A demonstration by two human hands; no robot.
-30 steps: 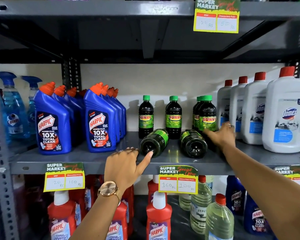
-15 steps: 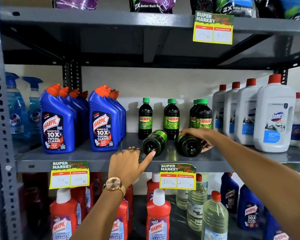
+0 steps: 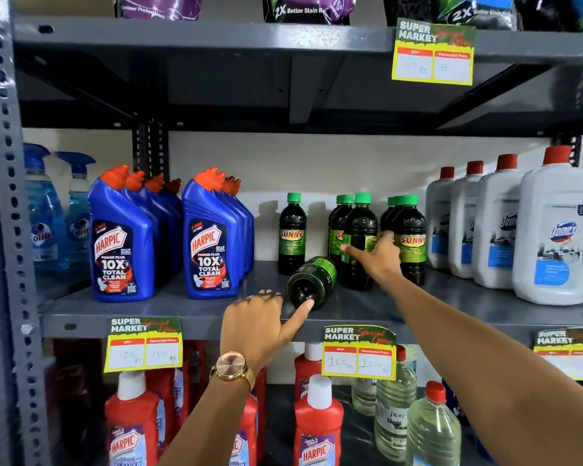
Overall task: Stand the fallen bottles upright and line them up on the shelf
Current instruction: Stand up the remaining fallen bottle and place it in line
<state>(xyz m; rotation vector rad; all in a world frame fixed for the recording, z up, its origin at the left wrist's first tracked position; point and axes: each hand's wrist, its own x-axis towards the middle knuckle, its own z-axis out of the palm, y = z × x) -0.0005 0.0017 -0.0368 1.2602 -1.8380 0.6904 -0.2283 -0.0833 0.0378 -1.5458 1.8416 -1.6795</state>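
Raised bottle (image 3: 360, 220) now upright, being gripped by right hand (image 3: 382, 258); fallen bottle (image 3: 317, 275) at its 7 o'clock being thumb-touched by slack left hand (image 3: 253, 326); likely heavy, slick: hold mid-body.

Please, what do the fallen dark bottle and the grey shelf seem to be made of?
Fallen dark bottle: probably glossy plastic. It shows bright highlights on a moulded, dimpled base, though glass cannot be excluded.
Grey shelf: apparently painted metal with a semi-gloss finish. Its surface shows faint reflections, and its upright post has rows of punched holes.
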